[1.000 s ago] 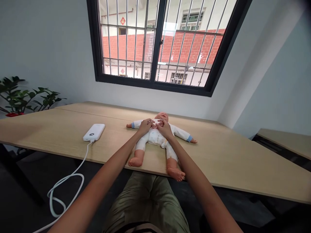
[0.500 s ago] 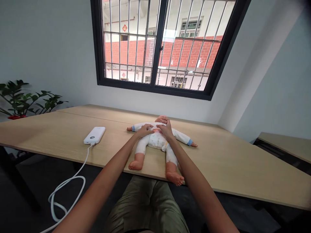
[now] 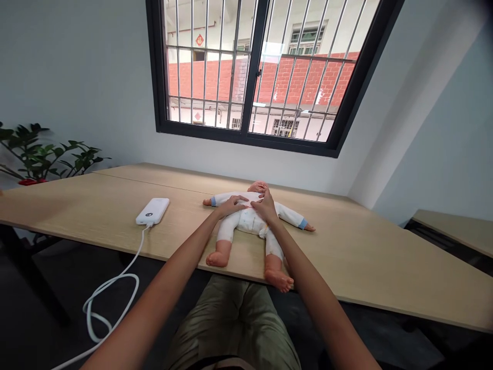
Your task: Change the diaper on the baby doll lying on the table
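A baby doll [image 3: 250, 222] lies on its back on the table, head away from me and feet at the near edge. It wears a white top with blue cuffs and a white printed diaper; its arms are spread. My left hand [image 3: 232, 205] is at the lower hem of the top [image 3: 252, 196], on the left of the belly, fingers closed on the cloth. Opposite it, my right hand [image 3: 265, 205] pinches the top's right side. Parts of the fingertips are hidden. A little pink belly shows between the hands.
A white power bank [image 3: 153, 211] lies on the table [image 3: 346, 252] to the left, its white cable [image 3: 111, 280] hanging over the front edge. Beyond the table's left end stands a potted plant [image 3: 42, 156]. A barred window [image 3: 246, 136] is in the wall behind.
Less of the doll's pink belly shows between my hands, the white top now covering more of it. Both hands stay at the torso. The whole view has shifted slightly.
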A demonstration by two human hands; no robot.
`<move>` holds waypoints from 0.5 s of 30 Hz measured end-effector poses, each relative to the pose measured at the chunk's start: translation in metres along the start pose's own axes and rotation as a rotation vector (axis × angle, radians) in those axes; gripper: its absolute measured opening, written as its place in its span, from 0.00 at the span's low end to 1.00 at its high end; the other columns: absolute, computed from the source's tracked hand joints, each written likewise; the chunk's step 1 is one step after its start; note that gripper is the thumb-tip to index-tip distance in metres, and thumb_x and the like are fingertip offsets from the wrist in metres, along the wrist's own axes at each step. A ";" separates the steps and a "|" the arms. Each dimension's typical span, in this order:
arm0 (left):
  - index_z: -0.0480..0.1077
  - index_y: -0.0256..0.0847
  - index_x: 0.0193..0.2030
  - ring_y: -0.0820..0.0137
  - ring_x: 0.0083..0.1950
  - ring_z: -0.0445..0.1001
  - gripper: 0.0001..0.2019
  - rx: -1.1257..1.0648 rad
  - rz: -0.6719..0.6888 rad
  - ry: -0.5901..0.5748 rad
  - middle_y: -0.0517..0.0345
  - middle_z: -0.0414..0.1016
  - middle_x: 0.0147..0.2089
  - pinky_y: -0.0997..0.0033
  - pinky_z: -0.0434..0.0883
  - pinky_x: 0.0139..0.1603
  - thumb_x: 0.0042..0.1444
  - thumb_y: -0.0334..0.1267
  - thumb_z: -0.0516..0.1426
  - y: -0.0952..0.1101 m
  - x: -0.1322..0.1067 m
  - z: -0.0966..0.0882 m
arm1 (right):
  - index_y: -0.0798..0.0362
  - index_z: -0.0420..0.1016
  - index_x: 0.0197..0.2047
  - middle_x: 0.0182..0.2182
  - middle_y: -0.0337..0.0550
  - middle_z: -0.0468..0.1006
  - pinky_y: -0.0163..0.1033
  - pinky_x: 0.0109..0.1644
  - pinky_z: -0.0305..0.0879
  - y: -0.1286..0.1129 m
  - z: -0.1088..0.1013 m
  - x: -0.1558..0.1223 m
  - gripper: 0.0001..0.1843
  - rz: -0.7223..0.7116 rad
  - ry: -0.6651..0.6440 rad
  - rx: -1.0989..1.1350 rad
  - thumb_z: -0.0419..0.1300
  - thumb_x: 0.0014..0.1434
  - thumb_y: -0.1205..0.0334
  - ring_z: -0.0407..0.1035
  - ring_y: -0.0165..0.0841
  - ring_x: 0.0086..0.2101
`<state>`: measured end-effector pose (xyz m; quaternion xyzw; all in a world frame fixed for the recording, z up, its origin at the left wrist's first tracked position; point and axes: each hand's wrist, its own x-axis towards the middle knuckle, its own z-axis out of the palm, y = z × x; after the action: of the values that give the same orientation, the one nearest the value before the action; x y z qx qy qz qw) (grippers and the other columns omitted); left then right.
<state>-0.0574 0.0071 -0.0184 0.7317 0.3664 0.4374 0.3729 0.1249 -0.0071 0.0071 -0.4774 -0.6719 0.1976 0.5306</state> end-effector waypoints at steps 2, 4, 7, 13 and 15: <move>0.77 0.43 0.50 0.61 0.56 0.69 0.19 0.002 0.042 -0.010 0.52 0.74 0.53 0.70 0.66 0.55 0.50 0.42 0.64 0.001 0.001 0.001 | 0.51 0.58 0.49 0.49 0.47 0.65 0.37 0.37 0.67 0.000 0.002 -0.001 0.31 -0.021 0.002 -0.007 0.60 0.40 0.63 0.64 0.36 0.43; 0.78 0.42 0.48 0.61 0.55 0.70 0.16 -0.011 0.074 -0.023 0.53 0.76 0.52 0.69 0.66 0.56 0.52 0.39 0.62 0.003 0.002 0.002 | 0.51 0.57 0.52 0.50 0.48 0.65 0.36 0.37 0.66 0.001 0.003 0.000 0.35 -0.021 0.005 -0.017 0.61 0.39 0.64 0.63 0.35 0.42; 0.80 0.41 0.41 0.61 0.54 0.70 0.11 -0.001 0.099 -0.016 0.53 0.77 0.47 0.67 0.63 0.59 0.54 0.35 0.58 0.005 0.004 0.004 | 0.52 0.57 0.53 0.50 0.49 0.64 0.36 0.36 0.65 0.005 0.004 0.001 0.38 -0.021 0.022 -0.037 0.63 0.37 0.64 0.63 0.35 0.41; 0.80 0.40 0.38 0.61 0.55 0.69 0.12 0.061 0.127 0.016 0.52 0.76 0.44 0.64 0.63 0.62 0.58 0.37 0.54 0.008 0.005 0.007 | 0.52 0.61 0.48 0.42 0.43 0.69 0.37 0.37 0.65 0.013 -0.002 0.007 0.27 0.094 0.117 0.096 0.63 0.45 0.57 0.65 0.31 0.33; 0.79 0.41 0.42 0.61 0.61 0.65 0.13 0.133 0.127 0.054 0.51 0.73 0.50 0.63 0.61 0.64 0.61 0.38 0.53 0.010 0.003 0.007 | 0.52 0.62 0.43 0.38 0.42 0.70 0.37 0.39 0.65 0.016 -0.006 0.010 0.19 0.144 0.227 0.151 0.62 0.49 0.56 0.67 0.33 0.34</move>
<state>-0.0477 0.0040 -0.0113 0.7645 0.3576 0.4544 0.2850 0.1369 0.0075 0.0024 -0.5023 -0.5550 0.2301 0.6219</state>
